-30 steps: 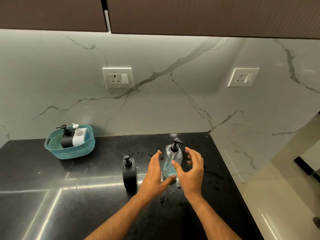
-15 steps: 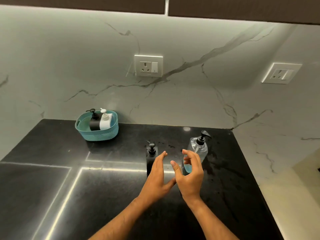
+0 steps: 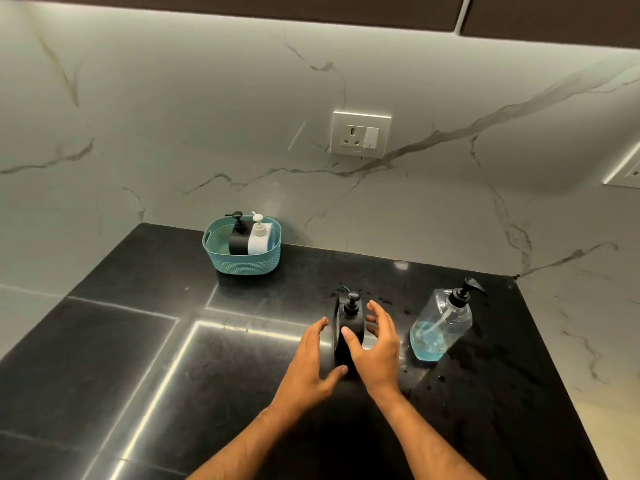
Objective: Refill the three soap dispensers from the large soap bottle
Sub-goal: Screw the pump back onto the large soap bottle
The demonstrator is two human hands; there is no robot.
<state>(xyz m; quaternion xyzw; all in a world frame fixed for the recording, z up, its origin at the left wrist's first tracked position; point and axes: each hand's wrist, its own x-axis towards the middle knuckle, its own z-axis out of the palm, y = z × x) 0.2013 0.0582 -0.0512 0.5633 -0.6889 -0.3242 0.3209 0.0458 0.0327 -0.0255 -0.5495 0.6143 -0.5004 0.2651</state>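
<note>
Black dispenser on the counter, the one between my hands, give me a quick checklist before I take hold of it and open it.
1. Black dispenser upright on the countertop: ok.
2. Pump cap on the black dispenser: ok, in place.
3. Left hand and right hand flanking it, fingers open: ok, grip not closed.
4. Large soap bottle upright, within reach on the right, blue soap low: ok.
5. Countertop dry: not ok, droplets around both bottles.
6. Soap level inside the black dispenser: cannot tell, opaque.

Glossy black stone counter [image 3: 104, 358], clear plastic soap bottle [image 3: 441, 323], woven-look teal plastic basket [image 3: 242, 263]
</note>
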